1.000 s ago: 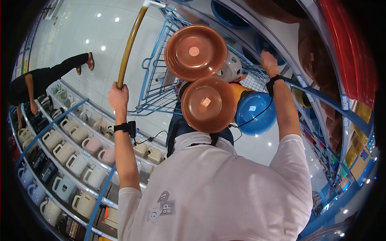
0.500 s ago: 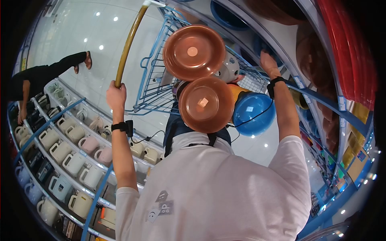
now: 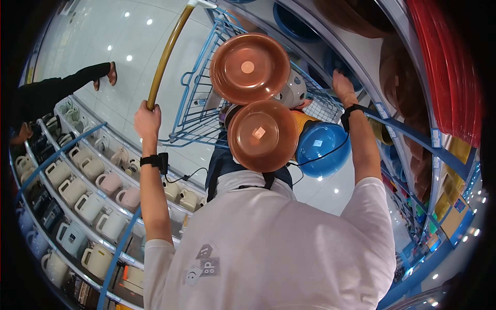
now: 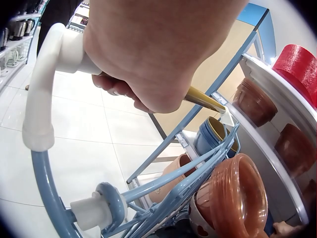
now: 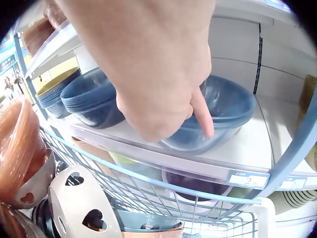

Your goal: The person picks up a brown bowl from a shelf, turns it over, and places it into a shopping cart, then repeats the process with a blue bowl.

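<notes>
My left hand grips the yellow-brown handle bar of a blue wire shopping cart. In the left wrist view its fingers curl round the bar. My right hand reaches over the cart to a shelf on the right. In the right wrist view it lies over a short stack of translucent blue basins, one finger stretched down across the outer wall. Its other fingers are mostly hidden behind the hand, so I cannot tell whether they hold the rim. Two groups of brown basins sit high in the cart.
Close to the cart's near side is a bright blue basin. White bowls with heart cut-outs lie among the cart's goods. Another blue basin stack stands left of my right hand. Pitchers line the left shelves, where another person's leg shows.
My left hand and the handle shift slightly left in view, with the grip kept. My right hand stays at the shelf basins. The other person slides further toward the left edge.
</notes>
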A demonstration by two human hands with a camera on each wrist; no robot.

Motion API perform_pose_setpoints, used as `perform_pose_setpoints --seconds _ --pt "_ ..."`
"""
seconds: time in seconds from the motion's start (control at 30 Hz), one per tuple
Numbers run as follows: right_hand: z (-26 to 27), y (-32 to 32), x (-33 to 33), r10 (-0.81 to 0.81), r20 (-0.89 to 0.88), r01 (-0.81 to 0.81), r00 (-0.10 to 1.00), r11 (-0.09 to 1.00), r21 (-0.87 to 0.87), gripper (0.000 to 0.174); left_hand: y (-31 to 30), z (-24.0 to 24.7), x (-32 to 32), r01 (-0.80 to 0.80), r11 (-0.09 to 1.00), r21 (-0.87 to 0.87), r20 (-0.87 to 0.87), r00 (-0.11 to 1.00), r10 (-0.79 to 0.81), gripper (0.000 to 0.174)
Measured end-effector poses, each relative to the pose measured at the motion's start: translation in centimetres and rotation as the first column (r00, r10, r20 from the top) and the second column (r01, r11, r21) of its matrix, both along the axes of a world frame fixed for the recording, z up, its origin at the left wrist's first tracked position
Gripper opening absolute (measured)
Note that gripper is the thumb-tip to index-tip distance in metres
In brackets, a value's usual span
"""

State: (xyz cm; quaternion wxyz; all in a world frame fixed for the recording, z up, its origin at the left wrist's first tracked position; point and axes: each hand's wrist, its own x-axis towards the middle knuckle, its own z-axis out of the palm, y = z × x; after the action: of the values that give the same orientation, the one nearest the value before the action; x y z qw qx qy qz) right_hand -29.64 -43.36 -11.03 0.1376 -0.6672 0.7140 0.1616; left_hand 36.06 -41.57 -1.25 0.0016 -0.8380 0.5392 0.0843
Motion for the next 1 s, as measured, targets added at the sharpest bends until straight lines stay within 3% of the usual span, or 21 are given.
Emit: perform_pose_setpoints --seconds 0.33,0.5,0.8,1.0 --pt "-0.7 1.3 1.3 0.063 -0.151 -0.067 0.987 0.997 -0.022 0.023 -0.1 0.4 -0.2 -0.022 0.999 0.023 -0.008 1.000 0.022 0.025" --pt "-1.3 0.7 0.9 -0.028 -0.085 0.028 0.996 1.000 -0.002 0.020 -0.2 0.3 -0.2 -0.019 0.999 0.032 -0.001 1.000 0.019 0.025" --pt "-0.5 1.4 -0.7 0.010 0.079 -0.004 0.997 0.997 -0.072 0.030 0.0 -0.1 0.1 -0.013 1.000 0.024 0.013 1.000 0.013 0.024" --pt "0.7 1.3 -0.1 -0.076 0.038 0.076 0.996 0.997 -0.008 0.030 0.0 -0.5 0.3 0.000 1.000 0.012 0.003 1.000 0.000 0.024"
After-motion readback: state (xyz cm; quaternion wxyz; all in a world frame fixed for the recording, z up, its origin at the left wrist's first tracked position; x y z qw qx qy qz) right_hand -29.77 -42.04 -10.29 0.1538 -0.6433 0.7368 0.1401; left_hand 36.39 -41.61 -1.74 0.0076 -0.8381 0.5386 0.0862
